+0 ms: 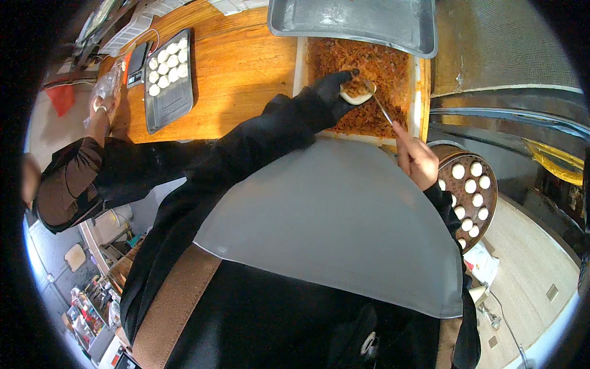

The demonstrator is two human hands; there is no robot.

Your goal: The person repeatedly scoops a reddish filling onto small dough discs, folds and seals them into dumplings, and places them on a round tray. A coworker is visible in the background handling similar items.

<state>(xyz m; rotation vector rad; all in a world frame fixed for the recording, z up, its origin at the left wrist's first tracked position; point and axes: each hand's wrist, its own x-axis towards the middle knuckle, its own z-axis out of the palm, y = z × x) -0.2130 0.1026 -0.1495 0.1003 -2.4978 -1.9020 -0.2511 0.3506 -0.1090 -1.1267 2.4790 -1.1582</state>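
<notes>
In a black glove, my left hand (pixel 334 94) cups a piece of white dough (pixel 356 98) with reddish-brown shredded filling heaped on it. My bare right hand (pixel 417 159) grips the handle of a thin metal utensil (pixel 383 110); its far end touches the filling on the dough, and I cannot tell whether it is a spoon or a spatula. Both hands are over a pale rectangular tub (pixel 417 104) spread with the same shredded filling (pixel 368 55). Part of the dough is hidden by my gloved fingers.
A metal tray (pixel 350 16) overlaps the tub's far edge. Dough balls (pixel 173 61) sit on a dark tray (pixel 168 108) beside a digital scale (pixel 137 64). At left, a co-worker's hand (pixel 99 108) holds dough near a plastic bag. Right, a round steamer (pixel 484 221) holds several buns.
</notes>
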